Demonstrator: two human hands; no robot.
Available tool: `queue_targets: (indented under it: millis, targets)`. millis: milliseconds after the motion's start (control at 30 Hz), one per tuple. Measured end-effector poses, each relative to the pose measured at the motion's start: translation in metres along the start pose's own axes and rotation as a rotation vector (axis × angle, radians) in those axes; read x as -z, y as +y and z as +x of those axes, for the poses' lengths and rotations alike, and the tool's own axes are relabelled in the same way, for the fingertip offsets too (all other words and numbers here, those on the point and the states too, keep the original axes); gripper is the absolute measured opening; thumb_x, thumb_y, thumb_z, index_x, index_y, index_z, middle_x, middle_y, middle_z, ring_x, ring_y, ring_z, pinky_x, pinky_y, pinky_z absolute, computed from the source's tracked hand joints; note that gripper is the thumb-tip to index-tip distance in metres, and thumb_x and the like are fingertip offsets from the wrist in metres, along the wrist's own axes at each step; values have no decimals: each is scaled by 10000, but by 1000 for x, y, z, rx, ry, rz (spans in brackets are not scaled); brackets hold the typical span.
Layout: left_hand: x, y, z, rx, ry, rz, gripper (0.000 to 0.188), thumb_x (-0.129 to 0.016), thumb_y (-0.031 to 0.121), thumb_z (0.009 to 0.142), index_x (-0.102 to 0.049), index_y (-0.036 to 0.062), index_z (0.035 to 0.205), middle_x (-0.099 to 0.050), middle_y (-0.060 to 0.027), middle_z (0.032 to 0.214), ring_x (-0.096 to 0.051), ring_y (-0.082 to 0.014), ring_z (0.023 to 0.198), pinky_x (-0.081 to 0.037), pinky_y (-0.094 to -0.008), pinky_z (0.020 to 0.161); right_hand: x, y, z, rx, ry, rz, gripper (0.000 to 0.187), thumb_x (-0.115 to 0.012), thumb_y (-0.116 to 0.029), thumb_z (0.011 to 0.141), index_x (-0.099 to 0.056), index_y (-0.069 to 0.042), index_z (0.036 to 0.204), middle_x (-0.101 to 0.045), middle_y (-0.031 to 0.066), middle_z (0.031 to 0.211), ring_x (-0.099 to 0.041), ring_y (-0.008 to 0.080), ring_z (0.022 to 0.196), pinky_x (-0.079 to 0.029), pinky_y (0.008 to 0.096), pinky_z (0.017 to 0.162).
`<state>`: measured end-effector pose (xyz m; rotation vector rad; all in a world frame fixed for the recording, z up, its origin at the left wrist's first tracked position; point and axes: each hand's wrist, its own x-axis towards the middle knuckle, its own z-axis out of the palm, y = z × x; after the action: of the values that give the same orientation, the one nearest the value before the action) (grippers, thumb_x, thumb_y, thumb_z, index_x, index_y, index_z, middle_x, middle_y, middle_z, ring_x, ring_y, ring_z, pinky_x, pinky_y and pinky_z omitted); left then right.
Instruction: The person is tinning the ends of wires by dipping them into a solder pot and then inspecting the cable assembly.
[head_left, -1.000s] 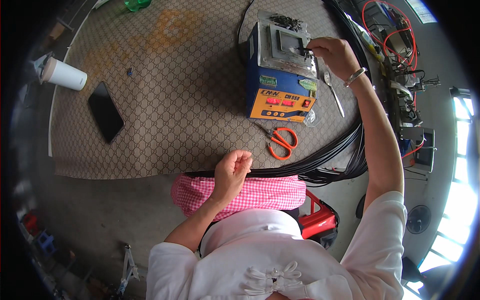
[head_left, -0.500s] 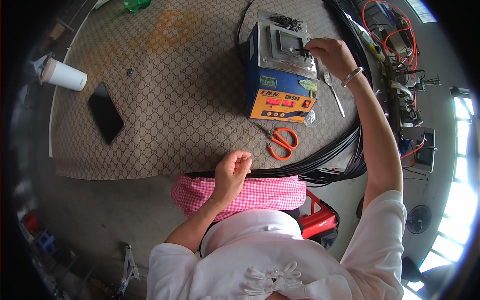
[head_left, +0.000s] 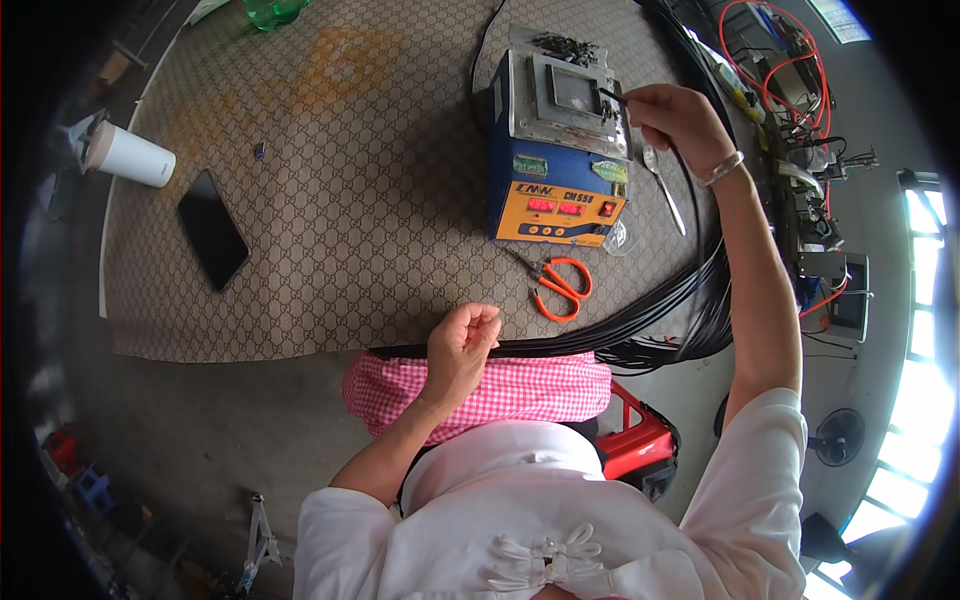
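My right hand (head_left: 682,122) pinches a thin black cable (head_left: 688,172) close to its end. The tip points left over the right rim of a solder pot (head_left: 515,160); whether it touches the rim I cannot tell. The pot is a blue box with an orange front panel, lit red digits and a square metal well on top. Dark scraps (head_left: 567,47) lie behind the well. My left hand (head_left: 463,335) is at the table's near edge with its fingers curled closed; anything inside them is hidden. Orange-handled scissors (head_left: 563,287) lie to its right.
Black cables (head_left: 640,330) run in a bundle along the table's right and near edges. A spoon (head_left: 664,190) and a small clear dish (head_left: 621,240) lie beside the pot. Farther left are a phone (head_left: 213,230), a white cup (head_left: 130,153) and a small blue piece (head_left: 260,150).
My right hand has drawn back to the right from the pot's well, and the cable's tip has come up to the rim. My left hand stays in place.
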<state>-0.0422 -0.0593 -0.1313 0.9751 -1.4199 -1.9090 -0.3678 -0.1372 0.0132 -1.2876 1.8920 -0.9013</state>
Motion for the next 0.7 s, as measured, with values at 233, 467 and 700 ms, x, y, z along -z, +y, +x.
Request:
queue_targets:
  millis: [233, 467, 700]
  targets:
    - [0, -3, 0, 2, 3, -19, 126, -554, 61, 845, -548, -26, 937, -577, -35, 801, -545, -65, 667, -500, -210, 601, -8, 6, -1, 41, 96, 32, 173, -615, -41, 767, -624, 31, 924, -576, 17, 653, -461, 36, 508, -354, 167, 454]
    - [0, -2, 0, 9, 1, -5, 129, -556, 66, 846, -549, -26, 936, -577, -32, 791, -542, -64, 663, -495, -212, 596, -22, 21, 6, 340, 324, -418, 119, -658, -66, 686, -665, -51, 804, -626, 51, 728, -597, 132, 632, -472, 242, 590]
    - [1, 0, -1, 24, -3, -18, 136, -561, 66, 844, -548, -28, 942, -575, -34, 787, -542, -69, 662, -492, -215, 602, -32, 23, 6, 397, 335, -515, 111, -658, -56, 666, -660, -49, 777, -623, 63, 739, -613, 186, 673, -481, 273, 613]
